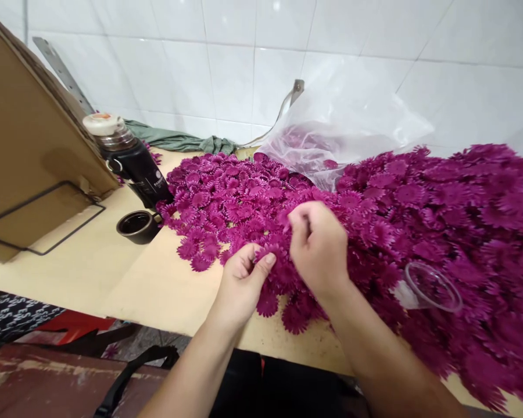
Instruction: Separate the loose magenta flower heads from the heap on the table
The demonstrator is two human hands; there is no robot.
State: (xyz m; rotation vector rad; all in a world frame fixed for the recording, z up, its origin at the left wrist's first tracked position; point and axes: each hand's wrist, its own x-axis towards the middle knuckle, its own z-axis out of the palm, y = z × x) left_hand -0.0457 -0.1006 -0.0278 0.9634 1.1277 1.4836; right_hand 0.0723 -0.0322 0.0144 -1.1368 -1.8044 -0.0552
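Note:
A wide heap of magenta artificial flower pieces (230, 197), flat with frilled edges, covers the middle and right of the table. My left hand (239, 284) is closed in front of it, thumb and forefinger pinching one flower piece (268, 253). Just above and to the right, my right hand (320, 249) is curled, with a blurred bit of a magenta flower piece (285, 219) at its fingertips. The two hands are apart. On the heap to the right lies a clear plastic cup (433, 287), tipped on its side.
A black thermos (137, 171) and a dark cup (137, 227) stand left of the heap. Behind it, a clear plastic bag (331, 128) leans on the tiled wall. A cardboard box (39, 139) and a black wire frame (47, 252) are at the far left of the table (157, 290).

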